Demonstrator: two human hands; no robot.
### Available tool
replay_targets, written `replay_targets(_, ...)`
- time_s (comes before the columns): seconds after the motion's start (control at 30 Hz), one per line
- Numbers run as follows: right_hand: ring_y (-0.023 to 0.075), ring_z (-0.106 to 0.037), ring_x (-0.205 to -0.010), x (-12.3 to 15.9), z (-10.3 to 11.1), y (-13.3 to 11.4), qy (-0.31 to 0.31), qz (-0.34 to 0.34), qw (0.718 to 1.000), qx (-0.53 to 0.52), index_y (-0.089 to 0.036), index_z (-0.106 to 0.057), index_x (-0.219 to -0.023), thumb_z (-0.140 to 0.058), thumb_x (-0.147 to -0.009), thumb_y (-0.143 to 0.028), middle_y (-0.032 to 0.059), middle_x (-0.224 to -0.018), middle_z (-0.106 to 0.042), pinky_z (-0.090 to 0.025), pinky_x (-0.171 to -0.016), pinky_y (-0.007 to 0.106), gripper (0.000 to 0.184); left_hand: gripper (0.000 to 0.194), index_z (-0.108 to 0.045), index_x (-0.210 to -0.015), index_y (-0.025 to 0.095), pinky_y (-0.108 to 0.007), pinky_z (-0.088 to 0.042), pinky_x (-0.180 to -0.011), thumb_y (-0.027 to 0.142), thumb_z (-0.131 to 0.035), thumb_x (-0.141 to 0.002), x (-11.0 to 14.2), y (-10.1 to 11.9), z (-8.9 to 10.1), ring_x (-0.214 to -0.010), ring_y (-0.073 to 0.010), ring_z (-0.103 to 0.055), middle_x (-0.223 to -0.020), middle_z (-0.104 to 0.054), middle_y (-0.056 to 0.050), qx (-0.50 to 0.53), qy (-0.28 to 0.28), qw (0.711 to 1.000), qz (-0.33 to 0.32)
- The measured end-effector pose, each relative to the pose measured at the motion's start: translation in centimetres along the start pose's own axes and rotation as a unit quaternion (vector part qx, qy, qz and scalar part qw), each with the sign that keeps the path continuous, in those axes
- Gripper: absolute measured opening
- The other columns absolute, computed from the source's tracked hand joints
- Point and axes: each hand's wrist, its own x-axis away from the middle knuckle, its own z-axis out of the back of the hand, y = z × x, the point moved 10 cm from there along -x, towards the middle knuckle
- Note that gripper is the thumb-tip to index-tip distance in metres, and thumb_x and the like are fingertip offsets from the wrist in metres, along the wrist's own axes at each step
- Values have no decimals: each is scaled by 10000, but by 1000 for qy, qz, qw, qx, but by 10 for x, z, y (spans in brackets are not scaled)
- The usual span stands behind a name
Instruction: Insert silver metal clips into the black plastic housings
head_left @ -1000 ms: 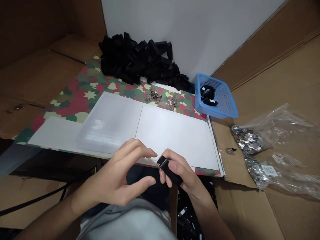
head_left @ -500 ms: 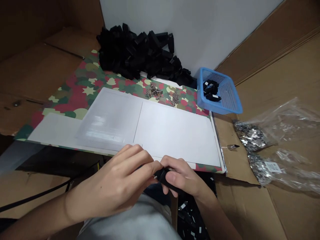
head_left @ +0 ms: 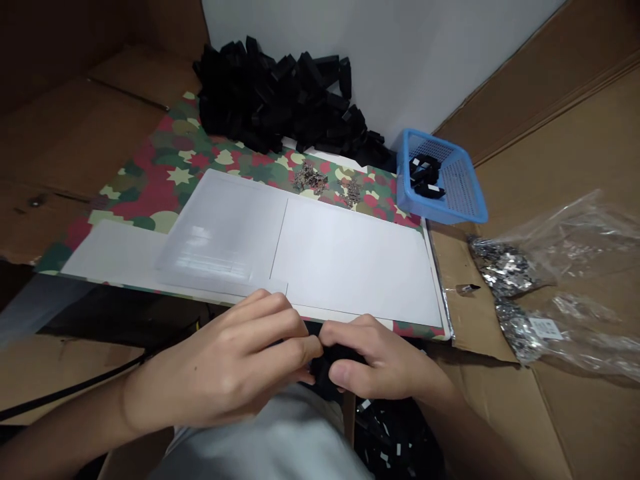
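Two bare hands meet at the near edge of a white board (head_left: 350, 260), fingers curled closed around a black plastic piece (head_left: 333, 363) held between them. Its long axis seems to run across the body, though the fingers hide most of it. The left hand (head_left: 225, 367) grips one end with its fingertips; the right hand (head_left: 383, 363) wraps over the other. Beyond lie a camouflage-patterned mat (head_left: 170, 177), a heap of black blocks (head_left: 270, 93) and a blue mesh basket (head_left: 445, 217).

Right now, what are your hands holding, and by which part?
A black piece, pinched between the right hand's thumb and fingers, with the left hand's fingertips at its left end. Fingers hide most of it, so the exact spot cannot be told.
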Motion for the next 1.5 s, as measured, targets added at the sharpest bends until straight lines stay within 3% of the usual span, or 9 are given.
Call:
replay_targets(0.13,115,-461,-584,0,6,-1,19,-10,1000,7,-211,-512,-778,-467,-853,-332,-36,-642,-532,-335,-545,222,149,178,-586,-1104,147,-284,-426,-656,180,-565,-930,5,-5,2,-732,-163,-482,-808,-582,-41,-4,19,1000,17)
replay_targets(0.3,106,-450,-589,1,8,-4,22,-12,999,43,-209,-532,-789,-490,-860,-314,-43,-666,-523,-335,-561,218,133,178,-595,-1081,162,-274,-435,-660,109,-552,-917,7,-5,3,-727,-157,-475,-795,-579,-32,-12,34,999,15)
replay_targets(0.67,106,-449,-601,-4,5,-5,7,-7,998,62,-208,-491,-759,-482,-872,-336,-49,-643,-470,-314,-546,217,171,175,-580,-1076,143,-281,-433,-658,94,-473,-946,4,-6,1,-725,-163,-469,-798,-585,-43,23,4,1000,13)
replay_targets(0.83,93,-406,-549,-4,11,-9,24,6,998,54,-206,-493,-768,-471,-869,-341,-62,-608,-435,-304,-515,208,170,223,-569,-1139,173,-271,-461,-712,115,-533,-926,5,-17,-3,-806,-165,-519,-871,-584,-45,61,-2,997,46)
replay_targets(1.0,101,-471,-560,-5,12,-6,35,5,999,33,-204,-514,-785,-484,-861,-350,-46,-629,-532,-347,-519,203,167,267,-558,-1158,188,-284,-463,-740,136,-591,-898,4,-20,-7,-851,-178,-527,-928,-577,-49,79,-12,995,56)
replay_targets(1.13,108,-512,-534,-5,11,6,11,-19,1000,-1,-205,-540,-854,-483,-880,-486,-38,-653,-574,-381,-507,206,288,286,-564,-1095,196,-269,-457,-697,24,-523,-870,0,-17,-7,-832,-177,-524,-913,-584,-40,88,-10,995,55)
replay_targets(1.27,157,-563,-707,-5,20,8,20,-16,999,24,-219,-552,-962,-605,-772,-631,-13,-806,-593,-427,-637,253,456,271,-546,-1094,201,-253,-465,-684,32,-500,-888,-2,-19,-1,-819,-170,-529,-909,-576,-39,90,12,994,67)
replay_targets(1.5,131,-463,-644,-8,25,-3,48,12,999,-7,-221,-537,-875,-648,-741,-486,-52,-695,-470,-375,-643,250,316,287,-541,-1121,222,-274,-465,-722,77,-560,-875,-2,-19,0,-848,-183,-517,-961,-567,-48,69,11,995,75)
